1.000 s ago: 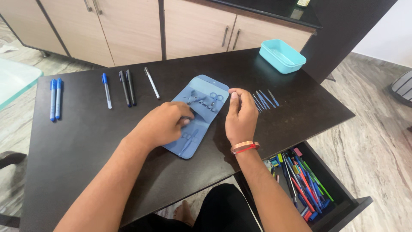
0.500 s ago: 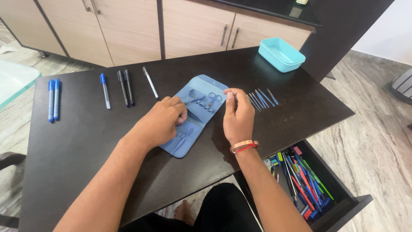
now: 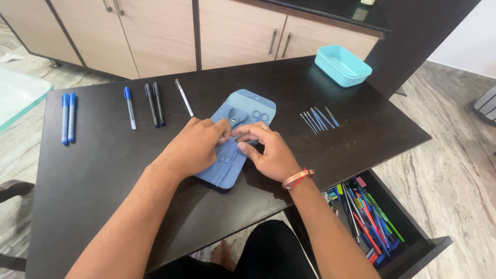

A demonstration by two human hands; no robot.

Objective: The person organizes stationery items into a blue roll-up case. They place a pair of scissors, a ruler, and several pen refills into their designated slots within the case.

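An open blue tool pouch (image 3: 247,106) lies on the dark table (image 3: 103,155), with small blue scissors (image 3: 257,114) and other small tools tucked in its pockets. My left hand (image 3: 194,147) covers the pouch's left middle, thumb and forefinger pinching at a pocket. My right hand (image 3: 268,152) comes in from the right, its fingertips meeting the left hand's on the same pocket. What lies between the fingers is hidden. Several slim blue tools (image 3: 318,119) lie side by side on the table to the right of the pouch.
Left of the pouch lie a white pen (image 3: 183,97), two black pens (image 3: 155,103), a blue-capped pen (image 3: 129,107) and two blue markers (image 3: 68,117). A teal box (image 3: 342,64) stands at the far right corner. An open drawer (image 3: 369,217) full of pens juts out at lower right. Cabinets stand behind.
My right hand has dropped from beside the pouch's right edge and moved left onto the pouch, meeting my left hand. The left hand shifted slightly up along the pouch.
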